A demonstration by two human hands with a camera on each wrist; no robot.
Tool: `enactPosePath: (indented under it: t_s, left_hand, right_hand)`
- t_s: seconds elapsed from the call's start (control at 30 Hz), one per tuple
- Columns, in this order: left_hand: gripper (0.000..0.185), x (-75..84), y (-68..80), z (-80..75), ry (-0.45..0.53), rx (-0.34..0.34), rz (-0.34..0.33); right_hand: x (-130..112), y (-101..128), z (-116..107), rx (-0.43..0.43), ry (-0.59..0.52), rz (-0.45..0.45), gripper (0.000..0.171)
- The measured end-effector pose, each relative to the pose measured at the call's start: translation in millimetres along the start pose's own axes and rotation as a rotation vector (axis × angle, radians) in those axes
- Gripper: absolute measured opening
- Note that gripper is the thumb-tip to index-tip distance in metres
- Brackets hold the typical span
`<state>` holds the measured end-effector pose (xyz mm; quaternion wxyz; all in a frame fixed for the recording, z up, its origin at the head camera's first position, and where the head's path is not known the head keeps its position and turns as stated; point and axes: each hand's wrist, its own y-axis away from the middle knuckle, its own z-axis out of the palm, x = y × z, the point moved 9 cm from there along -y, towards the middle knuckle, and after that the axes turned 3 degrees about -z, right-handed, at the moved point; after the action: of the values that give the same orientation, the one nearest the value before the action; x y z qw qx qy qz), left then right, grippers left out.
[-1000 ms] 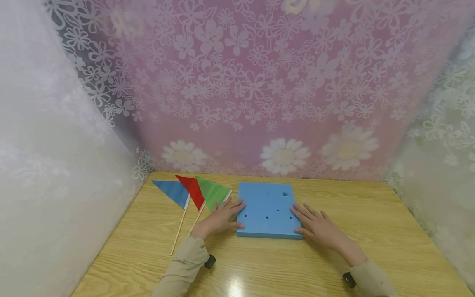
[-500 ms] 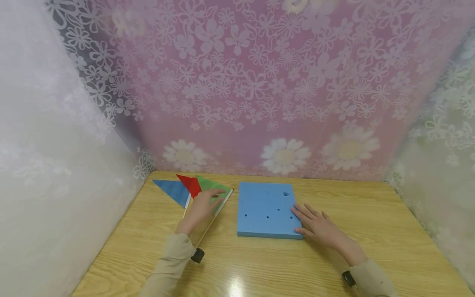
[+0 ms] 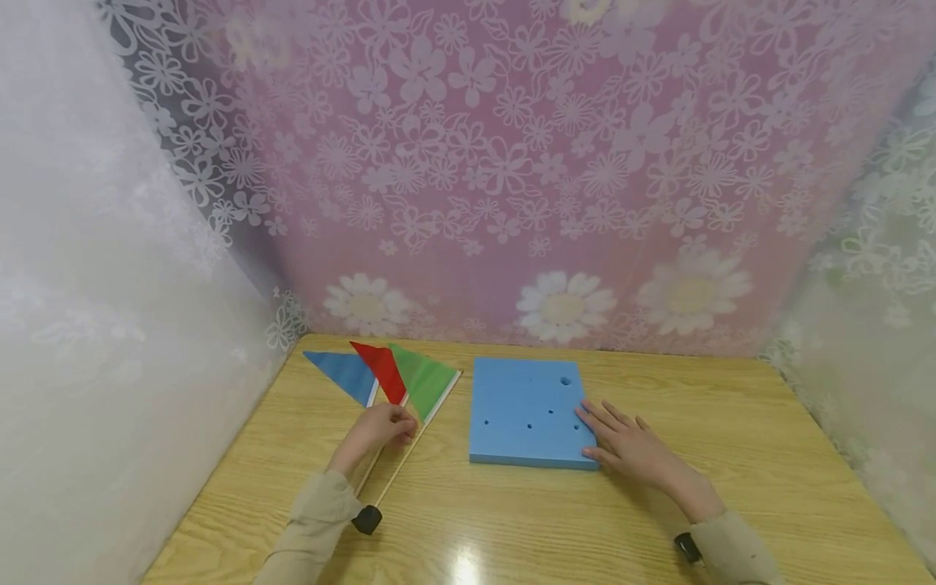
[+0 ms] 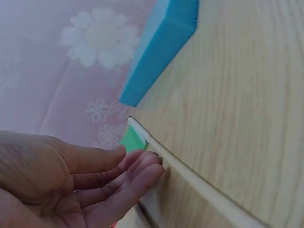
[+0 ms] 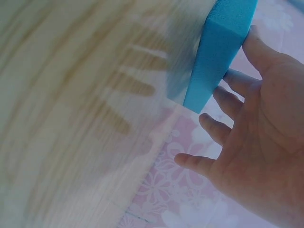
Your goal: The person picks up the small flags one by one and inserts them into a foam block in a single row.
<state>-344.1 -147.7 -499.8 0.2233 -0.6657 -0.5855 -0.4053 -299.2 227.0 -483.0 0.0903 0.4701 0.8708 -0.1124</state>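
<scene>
My left hand [image 3: 376, 435] is over the flag sticks, with its fingers bent and the thumb close to them. In the left wrist view the fingertips are beside the pale stick [image 4: 190, 178] of the green flag [image 3: 426, 380], not round it; whether they touch it I cannot tell. A red flag [image 3: 382, 370] and a blue flag [image 3: 344, 375] lie to its left, their sticks partly hidden by the hand. My right hand [image 3: 636, 451] rests with spread fingers on the right edge of a blue foam board [image 3: 512, 394], which has several small holes and one larger hole.
Everything lies on a wood-grain table [image 3: 731, 422]. Behind it hangs a pink flowered cloth [image 3: 468, 244], and pale flowered cloths flank the left and right sides. Black straps circle both sleeves near the wrists.
My left hand has left the board's left edge and moved left over the flags, then down toward their sticks. My right hand has stayed on the board.
</scene>
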Motion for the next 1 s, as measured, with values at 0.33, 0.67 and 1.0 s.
enactPosePath:
  t_s: [0.33, 0.67, 1.0]
  left_hand:
    - [0.015, 6.1, 3.1, 6.5, -0.172, 0.130, 0.043]
    - [0.010, 3.6, 0.8, 0.3, -0.211, 0.193, 0.046]
    - [0.014, 12.5, -3.6, -7.0, -0.024, 0.190, 0.028]
  right_hand:
    - [1, 2, 0, -0.008, -0.016, 0.013, 0.068]
    - [2, 1, 0, -0.008, -0.015, 0.017, 0.069]
    - [3, 1, 2, -0.008, -0.029, 0.015, 0.069]
